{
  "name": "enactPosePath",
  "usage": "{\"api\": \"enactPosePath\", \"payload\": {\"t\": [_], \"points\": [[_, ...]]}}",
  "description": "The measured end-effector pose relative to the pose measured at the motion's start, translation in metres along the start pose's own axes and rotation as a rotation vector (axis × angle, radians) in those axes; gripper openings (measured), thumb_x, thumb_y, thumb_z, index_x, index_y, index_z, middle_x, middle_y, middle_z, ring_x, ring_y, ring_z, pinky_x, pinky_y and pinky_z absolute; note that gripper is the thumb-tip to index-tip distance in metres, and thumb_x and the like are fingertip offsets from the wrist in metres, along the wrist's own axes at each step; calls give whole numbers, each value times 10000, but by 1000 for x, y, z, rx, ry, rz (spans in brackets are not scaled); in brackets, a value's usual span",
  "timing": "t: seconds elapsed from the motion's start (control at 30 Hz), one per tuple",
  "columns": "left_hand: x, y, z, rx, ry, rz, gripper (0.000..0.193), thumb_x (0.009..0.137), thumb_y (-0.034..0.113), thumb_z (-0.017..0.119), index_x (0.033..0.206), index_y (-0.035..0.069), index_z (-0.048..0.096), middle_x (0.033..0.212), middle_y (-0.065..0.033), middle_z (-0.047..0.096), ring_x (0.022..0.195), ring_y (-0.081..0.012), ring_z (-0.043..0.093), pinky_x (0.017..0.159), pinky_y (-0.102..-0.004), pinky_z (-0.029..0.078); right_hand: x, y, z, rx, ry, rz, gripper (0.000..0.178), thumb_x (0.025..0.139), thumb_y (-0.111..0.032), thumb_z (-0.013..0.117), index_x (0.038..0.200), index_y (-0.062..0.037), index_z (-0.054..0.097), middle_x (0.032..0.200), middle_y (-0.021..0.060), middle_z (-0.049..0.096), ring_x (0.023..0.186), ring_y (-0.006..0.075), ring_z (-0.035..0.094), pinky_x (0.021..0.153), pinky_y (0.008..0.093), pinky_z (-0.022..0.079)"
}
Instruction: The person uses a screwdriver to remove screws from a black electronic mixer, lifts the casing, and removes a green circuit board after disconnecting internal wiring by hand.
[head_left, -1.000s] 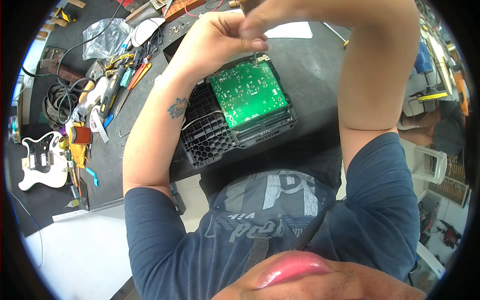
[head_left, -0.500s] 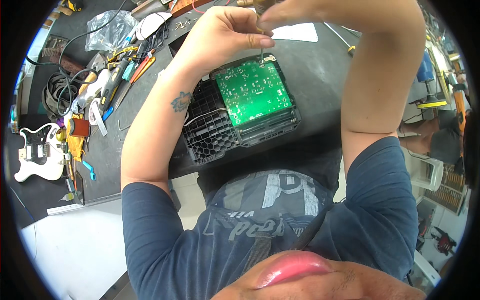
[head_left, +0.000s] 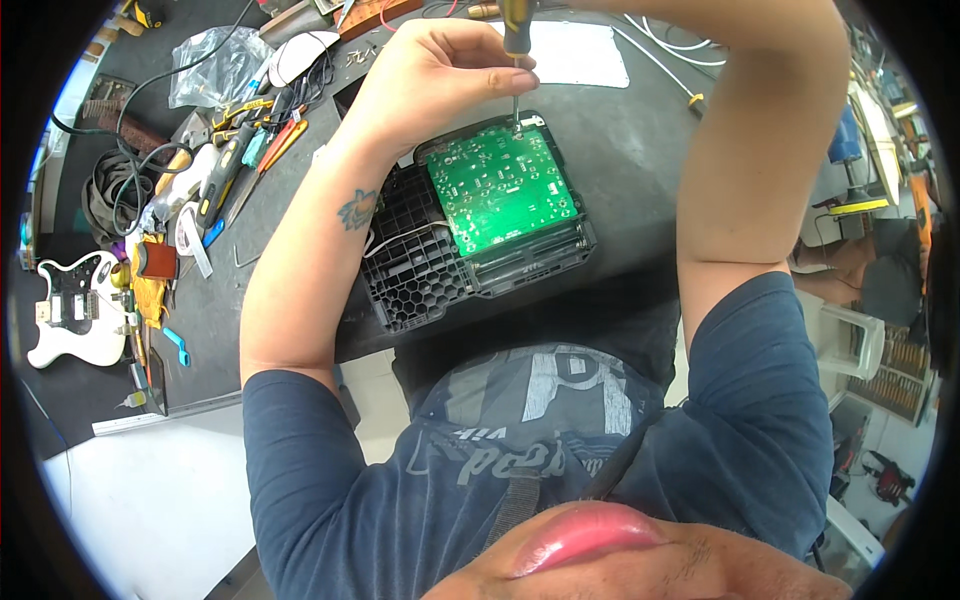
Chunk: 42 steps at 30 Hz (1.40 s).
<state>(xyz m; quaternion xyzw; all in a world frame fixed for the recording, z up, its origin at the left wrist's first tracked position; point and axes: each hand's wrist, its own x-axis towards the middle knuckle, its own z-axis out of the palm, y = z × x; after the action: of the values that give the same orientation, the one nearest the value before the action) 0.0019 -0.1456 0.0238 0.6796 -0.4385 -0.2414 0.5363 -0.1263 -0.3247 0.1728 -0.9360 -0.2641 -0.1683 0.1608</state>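
Note:
A screwdriver (head_left: 518, 28) with a dark and yellow handle stands upright, its thin shaft reaching down to the far edge of a green circuit board (head_left: 505, 190). My left hand (head_left: 450, 75) is closed at the shaft just under the handle, thumb and fingers pinched around it. The board sits in a black plastic housing (head_left: 420, 270) with a honeycomb grid on its left part and a pale wire across it. My right forearm (head_left: 750, 150) bends up and over from the right; the hand itself lies beyond the upper edge of the picture.
Left on the dark workbench (head_left: 640, 150) lie pliers, cutters, cables, a clear plastic bag (head_left: 215, 65) and a white guitar body (head_left: 75, 308). A white sheet (head_left: 580, 55) lies behind the housing. Another long screwdriver (head_left: 665, 70) rests further right. Someone's leg (head_left: 830, 280) shows at far right.
My right hand has risen out of the picture, baring the screwdriver's handle. My left hand stays at the shaft. The whole view has shifted slightly.

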Motion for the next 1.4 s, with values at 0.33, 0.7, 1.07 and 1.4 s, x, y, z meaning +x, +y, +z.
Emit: {"api": "enactPosePath", "payload": {"t": [0.33,0.7,1.07,1.4], "points": [[-6,1,-10,-23,92,0,224,842,188,887,994,58,787,910,-20,781,830,-71,702,744,-242,539,-1,-6,-19,42,-42,301,248,884,-183,740,1015,24,709,865,130,713,782,200,675,717,331,548],[-3,0,-14,-409,249,142,131,923,92,801,945,-8,720,856,-65,746,744,-101,665,684,-227,517,-61,39,127,127,-85,238,167,819,-88,715,963,-22,665,976,108,671,908,294,663,831,397,536],[1,21,-46,-525,379,183,69,940,59,766,947,9,718,849,-79,750,701,-124,677,661,-245,545,-46,18,147,-123,-136,210,110,837,-67,700,920,-30,637,979,127,631,929,353,655,810,447,539],[-16,43,-95,-335,511,270,68,936,70,770,952,21,726,831,-55,751,649,-92,665,580,-207,520,-40,16,147,-197,-174,168,93,817,-54,698,873,-20,631,929,125,631,878,357,660,783,452,547]]}}
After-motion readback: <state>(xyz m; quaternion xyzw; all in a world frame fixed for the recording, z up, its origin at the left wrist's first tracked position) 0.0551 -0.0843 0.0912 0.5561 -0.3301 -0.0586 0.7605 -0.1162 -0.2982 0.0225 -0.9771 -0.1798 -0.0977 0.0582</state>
